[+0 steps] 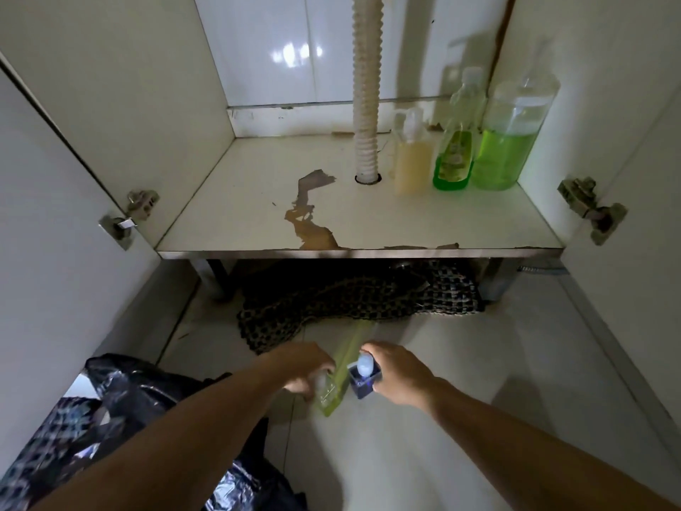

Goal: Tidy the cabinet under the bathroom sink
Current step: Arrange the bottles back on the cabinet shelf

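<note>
a: left hand (307,366) is wrapped round a yellow-green bottle (333,385), right hand (396,374) grips a small blue bottle (363,378), both low over the floor in front of the cabinet shelf (258,215).

b: risk? they're touching (blurry, mind), so one could slip, or topple the three bottles (453,156) standing at back right.

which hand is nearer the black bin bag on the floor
Left. The left hand, on a yellow-green bottle, is just right of the black bin bag; the right hand, on a small blue bottle, is farther right.
</note>
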`<action>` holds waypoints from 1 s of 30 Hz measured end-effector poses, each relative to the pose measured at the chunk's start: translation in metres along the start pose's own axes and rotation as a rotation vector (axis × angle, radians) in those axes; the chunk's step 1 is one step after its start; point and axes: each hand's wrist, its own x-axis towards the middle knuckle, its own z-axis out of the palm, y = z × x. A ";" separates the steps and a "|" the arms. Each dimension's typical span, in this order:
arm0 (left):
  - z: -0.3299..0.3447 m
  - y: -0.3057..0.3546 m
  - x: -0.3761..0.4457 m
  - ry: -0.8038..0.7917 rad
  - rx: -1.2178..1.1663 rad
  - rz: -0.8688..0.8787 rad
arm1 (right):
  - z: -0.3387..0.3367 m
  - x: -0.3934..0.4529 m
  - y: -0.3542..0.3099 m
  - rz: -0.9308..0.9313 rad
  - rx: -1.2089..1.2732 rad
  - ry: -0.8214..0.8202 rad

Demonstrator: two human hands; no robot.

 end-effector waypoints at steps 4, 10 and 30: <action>0.004 0.003 0.003 0.015 0.015 0.009 | 0.009 -0.002 -0.008 -0.016 -0.125 0.067; 0.004 0.005 0.002 0.012 -0.057 -0.026 | 0.014 -0.007 -0.010 0.002 -0.232 0.113; -0.152 0.013 -0.044 0.144 -0.570 -0.046 | -0.178 -0.020 -0.012 0.095 -0.218 -0.252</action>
